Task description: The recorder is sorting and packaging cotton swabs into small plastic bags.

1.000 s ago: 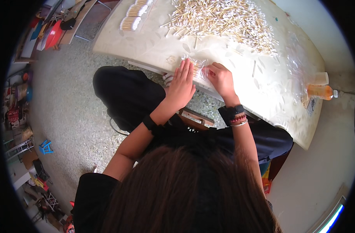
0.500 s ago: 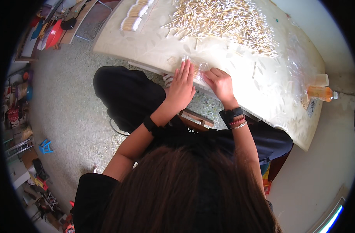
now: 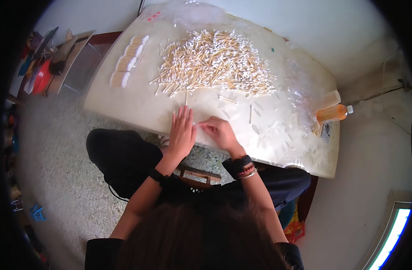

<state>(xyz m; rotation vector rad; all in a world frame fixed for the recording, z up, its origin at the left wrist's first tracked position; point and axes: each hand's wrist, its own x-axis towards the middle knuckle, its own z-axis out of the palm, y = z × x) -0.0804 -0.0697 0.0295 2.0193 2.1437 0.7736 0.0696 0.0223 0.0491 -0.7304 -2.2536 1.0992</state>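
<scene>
My left hand (image 3: 182, 135) lies flat near the table's front edge, fingers stretched out and side by side. It covers most of a small clear plastic bag, which barely shows between my hands. Just to the right, my right hand (image 3: 219, 132) is closed, thumb and fingertips pinched at the bag's side; it is slightly blurred. Beyond them spreads a big loose heap of cotton swabs (image 3: 210, 65) with wooden sticks and white tips. A single swab points from the heap toward my left fingertips. Neat bundles of swabs (image 3: 125, 63) stand in a row at the far left.
Stray swabs (image 3: 250, 114) lie right of my hands. Crumpled clear plastic (image 3: 300, 85), a pale cup (image 3: 330, 100) and an orange drink bottle (image 3: 334, 113) sit at the table's right end. More clear plastic (image 3: 192, 13) covers the back edge. A wall bounds the right side.
The view has shifted, so more of the table's far side shows. My right hand has come closer to my left. The bag with swabs, visible between my hands before, is now mostly hidden.
</scene>
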